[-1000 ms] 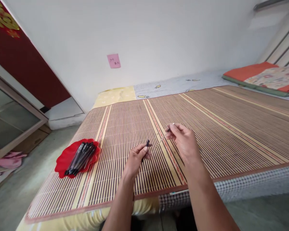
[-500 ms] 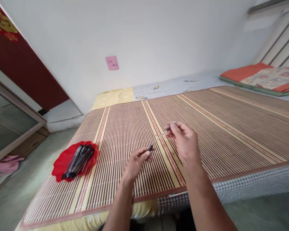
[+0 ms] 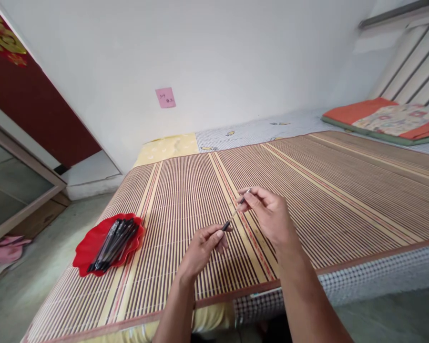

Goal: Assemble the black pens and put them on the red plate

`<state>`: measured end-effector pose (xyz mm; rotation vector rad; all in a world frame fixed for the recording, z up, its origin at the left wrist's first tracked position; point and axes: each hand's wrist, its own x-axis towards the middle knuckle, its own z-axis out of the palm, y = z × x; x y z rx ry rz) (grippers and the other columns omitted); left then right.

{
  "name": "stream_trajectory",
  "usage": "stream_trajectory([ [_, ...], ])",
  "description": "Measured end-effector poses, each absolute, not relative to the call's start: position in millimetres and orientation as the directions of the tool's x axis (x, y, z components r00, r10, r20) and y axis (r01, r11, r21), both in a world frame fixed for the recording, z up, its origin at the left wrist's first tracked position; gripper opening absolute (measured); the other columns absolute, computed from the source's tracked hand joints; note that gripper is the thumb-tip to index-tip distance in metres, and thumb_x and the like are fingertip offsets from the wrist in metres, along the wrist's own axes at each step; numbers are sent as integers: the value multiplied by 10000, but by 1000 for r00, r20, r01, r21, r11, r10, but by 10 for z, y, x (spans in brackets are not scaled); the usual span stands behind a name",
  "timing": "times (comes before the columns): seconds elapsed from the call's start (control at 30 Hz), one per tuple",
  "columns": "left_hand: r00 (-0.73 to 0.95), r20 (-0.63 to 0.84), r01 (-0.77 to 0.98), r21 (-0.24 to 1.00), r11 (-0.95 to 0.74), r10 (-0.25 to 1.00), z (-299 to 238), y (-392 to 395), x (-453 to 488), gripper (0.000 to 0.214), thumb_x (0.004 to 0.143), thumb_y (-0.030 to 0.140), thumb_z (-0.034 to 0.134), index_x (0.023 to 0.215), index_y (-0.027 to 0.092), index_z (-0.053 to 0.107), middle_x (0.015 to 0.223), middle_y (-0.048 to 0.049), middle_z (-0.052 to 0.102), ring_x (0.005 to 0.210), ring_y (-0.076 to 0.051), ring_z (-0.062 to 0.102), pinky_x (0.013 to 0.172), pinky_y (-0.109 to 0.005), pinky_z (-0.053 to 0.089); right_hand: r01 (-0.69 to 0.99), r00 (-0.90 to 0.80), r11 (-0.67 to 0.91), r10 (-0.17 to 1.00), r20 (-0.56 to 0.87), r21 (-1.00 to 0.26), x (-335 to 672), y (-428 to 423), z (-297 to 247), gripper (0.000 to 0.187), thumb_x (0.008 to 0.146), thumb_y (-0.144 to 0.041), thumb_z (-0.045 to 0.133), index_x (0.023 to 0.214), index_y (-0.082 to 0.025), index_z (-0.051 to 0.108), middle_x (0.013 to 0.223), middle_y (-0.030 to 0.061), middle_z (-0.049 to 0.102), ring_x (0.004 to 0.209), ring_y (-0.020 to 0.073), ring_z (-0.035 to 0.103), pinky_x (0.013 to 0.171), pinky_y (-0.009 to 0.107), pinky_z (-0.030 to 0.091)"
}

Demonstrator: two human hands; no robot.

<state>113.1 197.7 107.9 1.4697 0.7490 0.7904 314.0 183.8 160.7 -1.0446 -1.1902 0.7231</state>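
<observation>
My left hand [image 3: 208,239] is closed, thumb and fingers pinching the black lower end of a slim pen [image 3: 233,213]. My right hand [image 3: 266,208] grips the upper end of the same pen, where a dark part and a shiny tip show at the fingertips. Between the two hands runs a short stretch of thin, pale shaft, slanting up to the right. Much of the pen is covered by my fingers. Both hands are above the striped mat [image 3: 178,200]. To their left, a red scalloped plate [image 3: 87,243] holds several black and clear pens [image 3: 112,245].
The mat covers a bed with checked and yellow bedding [image 3: 171,147]. A folded orange and floral quilt [image 3: 389,119] lies at the far right. A pink note [image 3: 165,97] is stuck on the white wall. A glass-panelled frame [image 3: 17,176] stands at the left.
My right hand has moved down and left, closer to my left hand. Less of the thin pale shaft shows between them. The view has shifted slightly.
</observation>
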Motion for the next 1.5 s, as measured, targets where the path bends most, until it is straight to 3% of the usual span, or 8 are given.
stream_trajectory([
  [0.37,522,18,-287,945,155,853,1136,1934,1152,328,922,493,683,979,179,611,651,8,657,433,-53,357,446,-227,202,28,-213,228,953,217,-973,3024,1924,1429,251,894,-322,679,1104,-216,766,1071,64,783,1010,187,724,954,364,557],
  [0.5,530,-1,-263,950,166,848,1158,1926,1153,375,910,529,683,956,163,619,640,2,655,422,-49,342,444,-230,200,12,-111,202,974,199,-979,3064,1909,1437,315,921,-355,641,1186,-226,752,1077,81,776,1008,194,709,887,348,567],
  [0.73,575,14,-287,940,186,818,1162,1910,1195,320,933,471,674,956,156,626,639,-2,660,411,-40,334,430,-220,185,-84,-126,183,973,193,-979,3037,1898,1454,205,879,-330,663,1009,-218,777,924,41,757,783,146,670,789,306,541],
  [0.87,574,23,-301,935,185,818,1123,1919,1212,294,944,446,668,964,157,622,649,-6,668,416,-41,352,432,-210,204,-52,-130,201,970,206,-978,3018,1924,1435,163,845,-354,697,886,-204,748,811,13,719,769,152,654,765,303,529],
  [1.07,542,21,-302,938,172,840,1082,1924,1230,273,912,410,722,942,165,606,661,8,668,427,-41,385,444,-194,254,85,-11,189,982,189,-978,3012,1977,1347,336,826,-501,749,724,-193,659,687,-16,628,669,141,575,665,281,468],
  [1.17,533,24,-314,934,171,846,1070,1934,1231,276,905,410,729,931,170,596,655,17,659,431,-46,408,442,-191,268,80,-20,199,980,198,-977,3038,1952,1374,324,941,-491,603,832,-201,698,803,14,676,780,154,625,744,287,488],
  [1.27,541,20,-314,932,179,841,1062,1939,1224,280,916,426,712,931,173,593,657,16,662,424,-50,433,431,-189,273,22,-89,186,979,183,-982,3068,1917,1425,210,923,-377,610,969,-210,729,986,47,730,958,173,668,892,315,505],
  [1.5,582,12,-265,948,176,813,1095,1925,1188,273,948,418,683,931,166,580,709,-25,718,458,-71,551,470,-184,367,26,-119,141,983,137,-990,3086,1934,1414,221,802,-414,762,816,-203,698,821,18,684,824,178,643,826,342,511],
])
